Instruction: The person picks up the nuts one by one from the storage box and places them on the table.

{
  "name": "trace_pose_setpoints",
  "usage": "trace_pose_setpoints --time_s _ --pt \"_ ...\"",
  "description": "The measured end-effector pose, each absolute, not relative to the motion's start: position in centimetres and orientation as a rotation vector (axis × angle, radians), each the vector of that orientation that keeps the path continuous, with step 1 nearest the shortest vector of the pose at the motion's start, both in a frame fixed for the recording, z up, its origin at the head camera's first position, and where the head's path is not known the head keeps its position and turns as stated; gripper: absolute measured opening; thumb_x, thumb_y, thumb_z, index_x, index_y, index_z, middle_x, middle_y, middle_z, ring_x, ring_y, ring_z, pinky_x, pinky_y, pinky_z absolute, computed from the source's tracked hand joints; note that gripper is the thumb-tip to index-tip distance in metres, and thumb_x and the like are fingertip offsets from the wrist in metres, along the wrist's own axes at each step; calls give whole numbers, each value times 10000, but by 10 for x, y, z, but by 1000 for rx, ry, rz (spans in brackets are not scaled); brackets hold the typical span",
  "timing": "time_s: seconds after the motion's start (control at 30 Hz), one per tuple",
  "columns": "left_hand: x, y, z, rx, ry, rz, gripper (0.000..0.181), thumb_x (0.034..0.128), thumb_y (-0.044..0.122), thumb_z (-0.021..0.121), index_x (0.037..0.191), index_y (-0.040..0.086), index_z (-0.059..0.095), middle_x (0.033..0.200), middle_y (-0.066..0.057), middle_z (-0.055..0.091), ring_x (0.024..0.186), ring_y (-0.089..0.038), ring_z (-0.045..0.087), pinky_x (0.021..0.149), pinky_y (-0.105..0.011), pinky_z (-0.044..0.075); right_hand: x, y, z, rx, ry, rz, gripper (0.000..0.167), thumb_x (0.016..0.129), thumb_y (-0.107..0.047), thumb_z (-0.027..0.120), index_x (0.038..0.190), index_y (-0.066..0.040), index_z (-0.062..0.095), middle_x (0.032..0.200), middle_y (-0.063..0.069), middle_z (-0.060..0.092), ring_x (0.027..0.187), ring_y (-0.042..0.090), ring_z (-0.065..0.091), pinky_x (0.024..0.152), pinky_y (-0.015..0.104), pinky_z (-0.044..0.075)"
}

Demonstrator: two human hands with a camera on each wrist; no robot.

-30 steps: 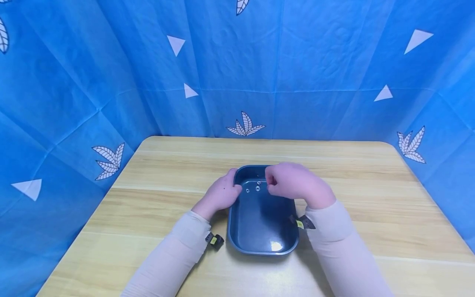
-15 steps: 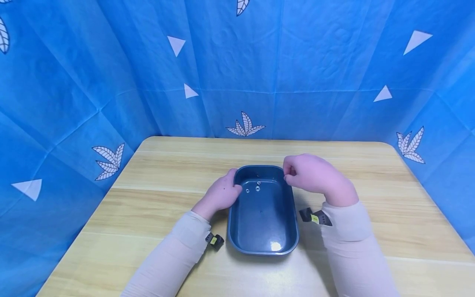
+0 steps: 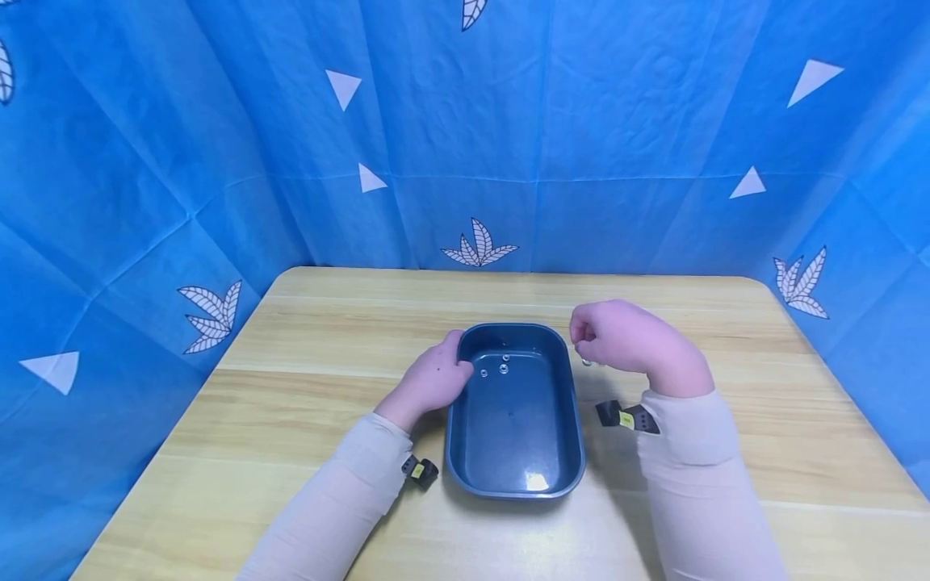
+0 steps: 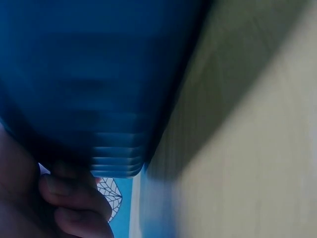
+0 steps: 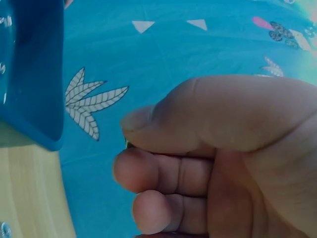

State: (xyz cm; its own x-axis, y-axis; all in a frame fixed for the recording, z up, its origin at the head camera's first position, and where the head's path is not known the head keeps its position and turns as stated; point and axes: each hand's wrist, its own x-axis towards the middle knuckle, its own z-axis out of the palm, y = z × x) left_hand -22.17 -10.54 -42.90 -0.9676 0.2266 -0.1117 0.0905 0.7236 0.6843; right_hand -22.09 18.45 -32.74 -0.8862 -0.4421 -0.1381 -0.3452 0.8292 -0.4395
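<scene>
A dark blue rectangular tray [image 3: 516, 420] lies on the wooden table. My left hand [image 3: 433, 374] grips its far left rim, thumb over the edge and fingers outside, as the left wrist view also shows. Inside, near the far end, are several small silvery nuts [image 3: 504, 369]. Just right of the tray, above the table, my right hand [image 3: 628, 337] pinches a tiny metal piece [image 5: 129, 144] between thumb and index finger; it looks like another nut, mostly hidden by the fingertips. Below that hand, a small shiny nut [image 3: 586, 362] sits on the table, with another partly covered beside it.
The light wooden table [image 3: 349, 323] extends around the tray on all sides. A blue patterned curtain [image 3: 617, 121] hangs behind it and along both sides. Each wrist wears a black camera strap [image 3: 635, 418].
From over the tray, my right hand has moved right, past the rim, to above the table, uncovering the tray's far right corner. My left hand and the tray have stayed put.
</scene>
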Motion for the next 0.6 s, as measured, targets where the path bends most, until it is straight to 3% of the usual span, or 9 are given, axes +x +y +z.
trace_pose_setpoints --time_s 0.23,0.47,0.6 --pt "-222 -105 -429 273 2747 1067 610 1008 228 486 1572 69 313 1453 -131 538 1060 -278 578 952 -495 490 -229 195 -340 -563 2720 -579 69 839 -54 606 880 -103 633 791 12 601 703 208 541 663 369 458" --pt "-222 -106 -430 270 2750 1062 609 1009 231 486 1573 82 312 1413 -122 563 1027 -268 581 915 -478 497 -236 202 -355 -520 2666 -564 21 842 -77 661 855 -83 647 787 21 596 742 222 538 676 378 463" --pt "-222 -106 -430 262 2751 1063 611 1007 233 490 1574 91 314 1425 -119 558 1037 -273 580 929 -481 494 -241 206 -367 -502 2632 -585 63 814 -33 623 844 -78 654 792 29 592 763 224 534 685 375 460"
